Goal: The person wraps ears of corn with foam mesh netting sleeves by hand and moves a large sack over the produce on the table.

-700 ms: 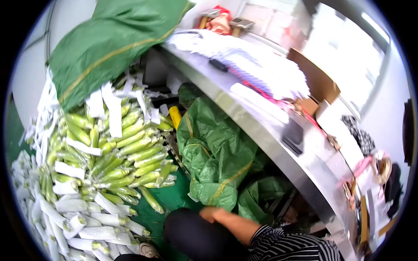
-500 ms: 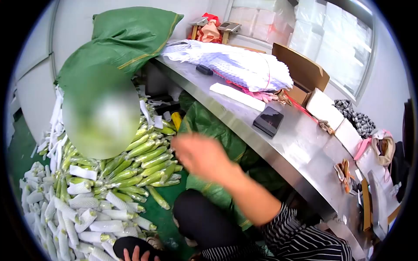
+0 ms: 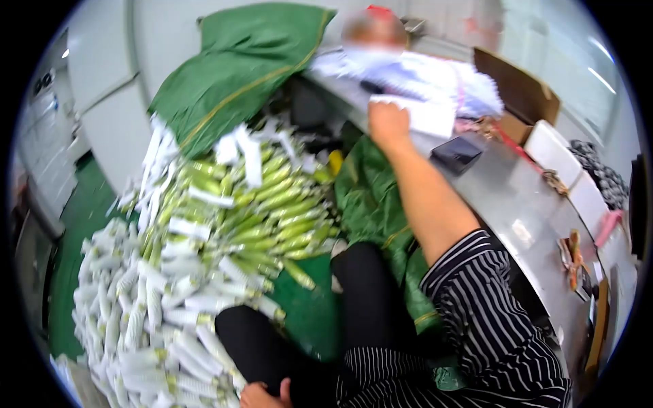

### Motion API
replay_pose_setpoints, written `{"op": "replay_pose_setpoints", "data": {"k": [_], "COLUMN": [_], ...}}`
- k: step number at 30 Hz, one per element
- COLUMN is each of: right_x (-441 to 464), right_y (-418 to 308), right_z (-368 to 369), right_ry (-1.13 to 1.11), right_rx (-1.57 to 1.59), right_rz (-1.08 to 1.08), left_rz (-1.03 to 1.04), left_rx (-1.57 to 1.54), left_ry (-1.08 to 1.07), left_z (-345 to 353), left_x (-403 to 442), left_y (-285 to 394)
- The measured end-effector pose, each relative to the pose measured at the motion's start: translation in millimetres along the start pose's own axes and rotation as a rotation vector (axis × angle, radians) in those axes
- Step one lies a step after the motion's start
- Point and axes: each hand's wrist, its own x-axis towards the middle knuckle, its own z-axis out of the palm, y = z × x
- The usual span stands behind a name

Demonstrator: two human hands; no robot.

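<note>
My right hand (image 3: pixel 389 126) reaches over the metal table, its fingers closed on the near end of a white foam strip (image 3: pixel 430 117). The fingertips are partly hidden and the view is blurred there. At the bottom edge, my left hand (image 3: pixel 266 396) is partly cut off beside my knee, with its thumb apart and no object visible in it. Long green, corn-like ears (image 3: pixel 292 197) in clear film lie piled on the floor ahead of me. Nearer on the left is a heap of similar pieces in white foam net sleeves (image 3: pixel 129 326).
A dark box-like object (image 3: pixel 456 155) sits on the metal table (image 3: pixel 503 204), near a bundle of white foam nets (image 3: pixel 422 76) and an open carton (image 3: pixel 517 92). A large green sack (image 3: pixel 252 51) leans behind the pile; another green sack (image 3: pixel 371 187) lies under the table edge.
My right hand has moved up from beside the pile to the table and taken hold of the white foam strip. My left hand remains low by my knee. The view has shifted left.
</note>
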Motion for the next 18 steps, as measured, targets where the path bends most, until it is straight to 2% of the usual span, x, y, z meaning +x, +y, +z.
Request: {"op": "replay_pose_setpoints", "data": {"k": [2,4,5,6,9,10,11,12,13,14,16,18], "right_x": [-10,-2,-4,-4,-14,-29,-47,-68,-99,-132,-207,-269], "right_y": [-14,-7,-8,-5,-16,-29,-39,-48,-50,-52,-40,-18], "right_z": [-7,25,3,-3,-4,-24,-39,-37,-55,-63,-61,-61], "right_ry": [0.139,0.307,0.153,0.029,0.244,0.280,0.170,0.292,0.071,-0.103,-0.222,-0.388], "right_rx": [-0.039,-0.044,0.054,0.079,0.571,0.666,0.698,0.800,0.788,0.734,0.740,0.742], "right_rz": [-0.032,-0.025,-0.017,-0.108,-0.088,-0.072,0.020,0.006,0.043,0.027,-0.057,0.046], "left_rz": [0.044,0.155,0.205,0.259,0.238,0.258,0.280,0.302,0.229,0.194,0.040,-0.052], "left_rx": [-0.014,0.105,0.128,0.147,0.136,0.087,0.037,-0.018,-0.016,0.003,-0.043,-0.083], "left_ry": [0.134,0.089,0.098,0.100,-0.164,-0.019,0.120,0.251,0.104,0.163,0.277,0.142], "left_z": [12,20,21,14,-1,0,4,8,4,23,53,51], "left_x": [-4,4,9,12,13,7,-4,-13,-23,-26,-23,-17], "left_y": [-3,-14,-10,-6,-1,2,7,13,21,14,3,-3]}}
